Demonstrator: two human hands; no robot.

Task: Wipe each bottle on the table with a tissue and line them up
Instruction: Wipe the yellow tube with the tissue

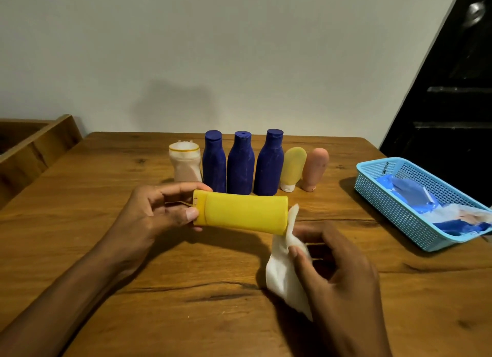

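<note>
My left hand [157,210] grips the cap end of a large yellow bottle [242,214], which lies sideways above the wooden table [106,250]. My right hand [335,266] pinches a white tissue [286,266] whose top edge touches the bottle's right end. Behind, a row stands near the wall: a white bottle [185,163], three dark blue bottles [214,162] [241,163] [269,163], a pale yellow tube [292,167] and a pink tube [315,167], both tubes cap-down.
A light blue plastic basket [383,194] sits at the table's right edge with blue and white packets inside. A wooden frame [40,143] stands off the left side. A dark door [452,90] is at the far right.
</note>
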